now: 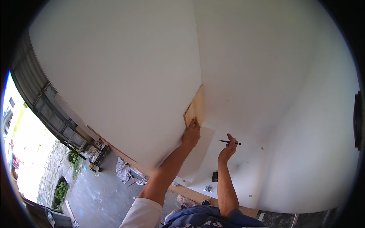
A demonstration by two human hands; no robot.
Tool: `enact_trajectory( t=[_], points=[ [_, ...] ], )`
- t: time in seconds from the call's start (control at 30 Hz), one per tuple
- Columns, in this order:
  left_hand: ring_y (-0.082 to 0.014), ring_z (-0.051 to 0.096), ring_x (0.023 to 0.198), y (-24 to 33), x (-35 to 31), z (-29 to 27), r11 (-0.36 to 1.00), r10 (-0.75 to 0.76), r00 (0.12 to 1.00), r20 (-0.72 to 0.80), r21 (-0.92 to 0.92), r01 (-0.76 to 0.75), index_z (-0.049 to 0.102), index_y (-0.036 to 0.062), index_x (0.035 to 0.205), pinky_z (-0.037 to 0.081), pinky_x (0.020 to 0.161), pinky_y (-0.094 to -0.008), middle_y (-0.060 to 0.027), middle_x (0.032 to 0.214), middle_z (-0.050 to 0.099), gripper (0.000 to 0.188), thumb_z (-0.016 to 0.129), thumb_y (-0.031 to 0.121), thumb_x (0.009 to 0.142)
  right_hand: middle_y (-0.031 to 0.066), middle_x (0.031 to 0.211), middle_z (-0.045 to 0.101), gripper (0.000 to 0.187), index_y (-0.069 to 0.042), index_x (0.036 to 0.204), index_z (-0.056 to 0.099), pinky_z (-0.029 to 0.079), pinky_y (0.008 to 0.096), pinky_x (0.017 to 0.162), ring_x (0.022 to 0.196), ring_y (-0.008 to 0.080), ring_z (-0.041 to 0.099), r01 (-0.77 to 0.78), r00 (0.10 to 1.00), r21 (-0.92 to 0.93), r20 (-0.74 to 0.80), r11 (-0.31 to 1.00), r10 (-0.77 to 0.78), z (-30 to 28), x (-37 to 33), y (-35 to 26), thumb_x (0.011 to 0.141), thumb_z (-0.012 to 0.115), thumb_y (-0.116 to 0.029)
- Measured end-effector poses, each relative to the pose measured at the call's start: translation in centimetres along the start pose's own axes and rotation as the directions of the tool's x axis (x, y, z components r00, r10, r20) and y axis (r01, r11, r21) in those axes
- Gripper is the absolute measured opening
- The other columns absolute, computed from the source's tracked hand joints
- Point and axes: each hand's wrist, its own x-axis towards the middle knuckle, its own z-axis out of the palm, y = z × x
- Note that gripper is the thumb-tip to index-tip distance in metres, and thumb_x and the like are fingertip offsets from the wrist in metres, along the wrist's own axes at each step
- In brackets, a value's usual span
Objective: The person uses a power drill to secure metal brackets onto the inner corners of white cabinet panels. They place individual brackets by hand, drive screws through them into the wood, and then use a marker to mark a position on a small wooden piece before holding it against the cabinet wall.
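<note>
A pale wooden board (196, 104) stands upright in the corner where two white panels meet. My left hand (191, 133) is closed on its lower near edge, thumb and fingers at the wood. To the right, my right hand (227, 150) holds a thin dark pen (224, 141) between its fingers, with the tip pointing left toward the board. The pen is apart from every surface, as far as I can see. Below the board, a pale flat strip (197, 155) lies on the white bottom panel.
White panels (114, 76) rise at the left, back and right (319, 114). A small black object (215, 176) and a clump of small shiny pieces (207, 188) lie near my right forearm. Crumpled grey sheeting (123, 170) and tools (99, 154) are on the concrete floor (95, 193).
</note>
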Motion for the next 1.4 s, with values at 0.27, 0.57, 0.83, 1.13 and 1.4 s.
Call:
enact_trajectory(
  t=[0.27, 0.57, 0.83, 1.13, 1.4],
  points=[
    [-0.0390, 0.029, 0.144, -0.1, -0.5, -0.4, 0.999, 0.014, 1.000, 0.005, -0.034, -0.014, 0.061, 0.0130, 0.133, 0.010, 0.120, -0.0583, -0.0094, 0.147, 0.049, 0.043, 0.051, 0.033, 0.097, 0.0034, 0.076, 0.061, 0.043, 0.003, 0.103, 0.069, 0.044, 0.0249, 0.066, 0.068, 0.0104, 0.053, -0.089, 0.909, 0.160, 0.416, 0.983, 0.014, 12.9, 9.4, -8.5, 0.103, 0.052, -0.036],
    [-0.0415, 0.028, 0.144, 0.9, 0.0, 0.4, 1.000, -0.017, 0.999, -0.039, -0.016, 0.016, 0.068, 0.0120, 0.126, 0.011, 0.120, -0.0588, -0.0106, 0.147, 0.049, 0.042, 0.048, 0.035, 0.097, 0.0117, 0.093, 0.071, 0.035, 0.005, 0.110, 0.065, 0.054, 0.0310, 0.079, 0.083, 0.0175, 0.068, -0.142, 0.806, 0.118, 0.590, 0.983, 0.046, 18.8, 11.5, -6.3, 0.102, 0.053, -0.027],
    [-0.0417, 0.029, 0.143, 0.6, 0.0, 0.0, 1.000, -0.009, 1.000, -0.021, -0.030, 0.008, 0.070, 0.0105, 0.122, 0.012, 0.120, -0.0589, -0.0113, 0.145, 0.050, 0.041, 0.049, 0.034, 0.096, 0.0115, 0.095, 0.072, 0.034, 0.003, 0.112, 0.066, 0.054, 0.0314, 0.079, 0.086, 0.0193, 0.071, -0.141, 0.789, 0.020, 0.607, 0.990, 0.100, 19.7, 11.6, -6.4, 0.101, 0.055, -0.027],
    [-0.0412, 0.030, 0.143, 0.5, -0.1, -0.1, 0.999, 0.010, 1.000, -0.027, -0.047, -0.011, 0.070, 0.0121, 0.122, 0.012, 0.120, -0.0587, -0.0105, 0.146, 0.050, 0.040, 0.049, 0.034, 0.096, 0.0121, 0.094, 0.072, 0.031, 0.004, 0.110, 0.066, 0.055, 0.0315, 0.076, 0.083, 0.0184, 0.071, -0.174, 0.803, 0.048, 0.585, 0.984, 0.114, 19.9, 11.1, -6.2, 0.100, 0.056, -0.023],
    [-0.0413, 0.029, 0.143, 0.6, 0.0, 0.0, 1.000, 0.007, 1.000, -0.008, -0.020, -0.007, 0.070, 0.0112, 0.123, 0.011, 0.120, -0.0586, -0.0109, 0.146, 0.050, 0.040, 0.050, 0.033, 0.096, 0.0108, 0.092, 0.073, 0.029, 0.003, 0.108, 0.068, 0.056, 0.0305, 0.071, 0.080, 0.0172, 0.070, -0.101, 0.781, -0.020, 0.618, 0.995, 0.092, 19.7, 10.7, -6.7, 0.101, 0.054, -0.021]
  ],
)
